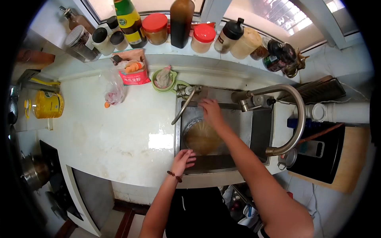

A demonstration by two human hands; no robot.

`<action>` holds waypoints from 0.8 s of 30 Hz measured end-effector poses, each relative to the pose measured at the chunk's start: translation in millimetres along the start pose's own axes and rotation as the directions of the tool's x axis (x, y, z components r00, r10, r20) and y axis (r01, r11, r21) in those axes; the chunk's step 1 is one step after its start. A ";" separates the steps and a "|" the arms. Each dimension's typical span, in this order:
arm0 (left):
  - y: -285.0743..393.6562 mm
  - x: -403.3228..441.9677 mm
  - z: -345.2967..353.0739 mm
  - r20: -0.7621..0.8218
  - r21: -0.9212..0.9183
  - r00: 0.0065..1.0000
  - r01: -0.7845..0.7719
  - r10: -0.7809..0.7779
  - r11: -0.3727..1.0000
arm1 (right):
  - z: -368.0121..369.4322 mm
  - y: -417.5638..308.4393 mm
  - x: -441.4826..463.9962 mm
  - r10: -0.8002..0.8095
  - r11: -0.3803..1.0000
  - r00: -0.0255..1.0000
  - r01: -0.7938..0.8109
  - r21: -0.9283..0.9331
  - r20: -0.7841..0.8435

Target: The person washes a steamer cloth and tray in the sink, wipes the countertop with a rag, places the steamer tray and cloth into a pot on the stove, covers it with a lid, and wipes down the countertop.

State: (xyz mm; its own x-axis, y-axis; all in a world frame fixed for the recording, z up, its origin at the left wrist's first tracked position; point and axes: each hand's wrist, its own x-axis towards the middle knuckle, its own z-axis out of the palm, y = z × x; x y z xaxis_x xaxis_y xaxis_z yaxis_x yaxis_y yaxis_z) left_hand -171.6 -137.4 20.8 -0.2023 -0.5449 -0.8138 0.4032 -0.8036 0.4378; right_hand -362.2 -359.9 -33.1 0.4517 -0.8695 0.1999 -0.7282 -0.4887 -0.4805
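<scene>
In the left bowl of the steel sink [228, 159] rests a round basin [202, 137] of cloudy brownish water, its patterned rim showing at the upper left. My left hand [183, 162], with a dark bead bracelet at the wrist, hovers by the sink's front left edge, fingers loosely extended and holding nothing. Above the basin's far side is my right hand [211, 111], close to the small tap [186, 104]. Its fingers are blurred, and I cannot make out whether they hold anything. A green strainer [162, 79] with a pale lump in it stands behind the small tap.
A large curved faucet [299, 119] arches over the sink's right side. A pink starch packet [135, 71] and a clear plastic bag [113, 91] lie on the white counter [107, 139]. Bottles and jars, including a red-lidded jar [155, 28], line the sill. A yellow oil jug [47, 104] stands left.
</scene>
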 end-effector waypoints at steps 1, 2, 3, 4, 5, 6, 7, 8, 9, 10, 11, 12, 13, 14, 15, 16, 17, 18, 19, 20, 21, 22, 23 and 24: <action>-0.2 -3.9 -1.5 -0.009 0.012 1.000 0.015 -0.015 1.000 | -4.4 -6.6 -10.4 0.113 0.987 0.994 -0.113 0.113 0.006; -0.8 -9.4 -2.7 -0.022 0.020 1.000 0.007 -0.007 1.000 | -7.3 -10.8 -15.7 0.226 0.947 0.974 -0.226 0.228 0.028; 1.2 -13.0 -6.3 -0.027 0.018 1.000 0.003 -0.002 1.000 | -13.3 -13.0 -11.6 0.220 0.948 0.975 -0.220 0.231 0.028; 2.4 -15.4 -9.8 -0.025 0.028 1.000 -0.005 0.005 1.000 | -21.8 -14.2 -4.7 0.285 0.937 0.957 -0.268 0.225 -0.049; 0.2 -18.4 -12.1 -0.024 0.036 1.000 -0.006 0.007 0.999 | -27.5 -15.9 0.4 0.351 0.921 0.929 -0.319 0.222 -0.120; -2.2 -20.1 -14.9 -0.028 0.036 1.000 0.002 -0.001 0.999 | -28.2 -18.6 11.4 0.357 0.918 0.927 -0.326 0.225 -0.113; -1.4 -17.7 -18.3 -0.050 0.026 0.999 -0.005 0.006 1.000 | -26.0 -20.5 30.0 0.330 0.935 0.922 -0.290 0.204 -0.203; 0.1 -14.4 -20.0 -0.072 0.015 0.997 -0.017 0.018 1.000 | -23.4 -22.5 39.3 0.296 0.951 0.909 -0.253 0.179 -0.292; 0.2 -13.5 -20.6 -0.076 0.016 0.997 -0.014 0.015 1.000 | -16.6 -23.1 35.1 0.299 0.950 0.909 -0.254 0.183 -0.290; 0.7 -13.4 -21.1 -0.072 0.019 0.997 -0.035 0.036 0.999 | -5.1 -22.9 30.4 0.223 0.975 0.951 -0.219 0.043 -0.215; 0.3 -15.4 -22.5 -0.070 0.022 0.996 -0.051 0.053 0.998 | 5.8 -25.5 23.4 0.158 0.981 0.980 -0.170 -0.092 -0.124; 6.6 -22.2 -18.7 -0.077 0.028 0.995 -0.063 0.065 0.998 | 11.9 -25.5 12.6 0.160 0.982 0.980 -0.171 -0.086 -0.119; 7.4 -24.6 -20.2 -0.080 0.024 0.995 -0.065 0.067 0.998 | 12.1 -24.0 0.9 0.222 0.975 0.973 -0.222 -0.003 -0.060; 7.6 -27.8 -21.7 -0.079 0.021 0.994 -0.074 0.076 0.997 | 11.5 -23.6 -11.9 0.277 0.958 0.961 -0.276 0.074 0.006; 7.0 -31.1 -23.8 -0.077 0.018 0.994 -0.083 0.084 0.996 | 5.7 -31.3 -25.3 0.273 0.959 0.962 -0.273 0.073 0.009; 5.2 -33.5 -26.1 -0.078 0.014 0.993 -0.085 0.086 0.996 | -4.7 -43.1 -36.7 0.348 0.913 0.926 -0.371 0.169 0.148; 2.5 -34.5 -30.0 -0.085 0.017 0.994 -0.070 0.071 0.997 | -11.7 -52.5 -39.3 0.399 0.846 0.869 -0.471 0.249 0.292; 0.6 -33.8 -34.2 -0.095 0.021 0.994 -0.056 0.057 0.998 | -15.6 -67.3 -28.7 0.391 0.848 0.872 -0.466 0.253 0.294; -1.8 -32.9 -38.0 -0.102 0.018 0.993 -0.054 0.056 0.998 | -16.5 -88.2 -16.6 0.333 0.866 0.931 -0.366 0.341 0.152; -6.5 -33.7 -41.1 -0.107 0.021 0.993 -0.046 0.048 0.999 | -11.0 -103.7 -11.7 0.284 0.873 0.959 -0.262 0.411 0.006; -10.4 -35.4 -42.8 -0.112 0.026 0.993 -0.038 0.040 0.999 | 9.5 -105.8 -7.7 0.290 0.868 0.957 -0.270 0.416 0.015; -10.7 -36.0 -42.9 -0.119 0.028 0.992 -0.034 0.037 0.999 | 37.3 -101.8 0.9 0.184 0.926 0.982 -0.158 0.343 -0.047; -10.2 -37.6 -41.7 -0.118 0.035 0.992 -0.037 0.041 0.999 | 52.9 -101.4 3.5 0.071 0.964 0.992 -0.042 0.262 -0.102; -11.0 -41.2 -41.9 -0.117 0.043 0.992 -0.039 0.044 0.998 | 53.8 -109.2 -3.9 0.075 0.962 0.992 -0.045 0.269 -0.102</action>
State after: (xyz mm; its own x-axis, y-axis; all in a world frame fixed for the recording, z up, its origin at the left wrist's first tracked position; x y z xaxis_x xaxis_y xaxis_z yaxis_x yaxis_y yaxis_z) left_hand -130.3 -96.1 33.5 -0.0783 -0.5477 -0.8330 0.3718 -0.7913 0.4853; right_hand -256.7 -299.3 -27.3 0.3412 -0.9063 0.2493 -0.5823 -0.4120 -0.7009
